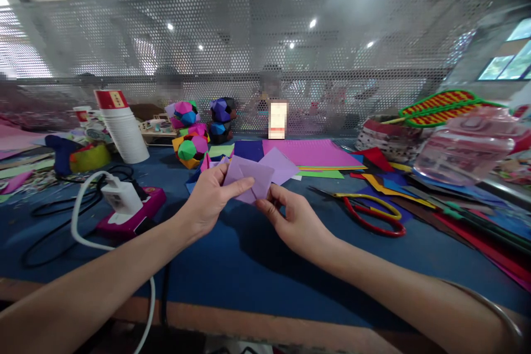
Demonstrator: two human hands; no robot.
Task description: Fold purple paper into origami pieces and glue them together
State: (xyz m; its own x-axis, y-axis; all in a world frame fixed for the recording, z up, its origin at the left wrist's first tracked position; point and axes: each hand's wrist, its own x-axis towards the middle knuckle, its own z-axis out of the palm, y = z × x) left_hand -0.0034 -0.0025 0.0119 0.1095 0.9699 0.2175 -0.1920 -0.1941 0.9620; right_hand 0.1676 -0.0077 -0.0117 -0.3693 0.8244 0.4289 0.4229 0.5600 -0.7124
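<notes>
A folded piece of lilac paper (244, 174) is held between my two hands above the blue table mat. My left hand (211, 193) grips its left side, the thumb lying flat across the front face. With thumb and fingers pinched, my right hand (290, 213) holds the lower right corner. Behind the folded piece lies another lilac sheet (280, 166), partly hidden. Scissors (369, 210) with one red and one yellow handle rest to the right of my right hand.
A stack of coloured paper (311, 154) lies behind my hands, with origami balls (191, 149) to its left. Stacked paper cups (128, 135), a magenta power strip (133, 213) and cables stand at left. Paper scraps, a woven basket (384, 138) and a clear pink container (464, 149) fill the right.
</notes>
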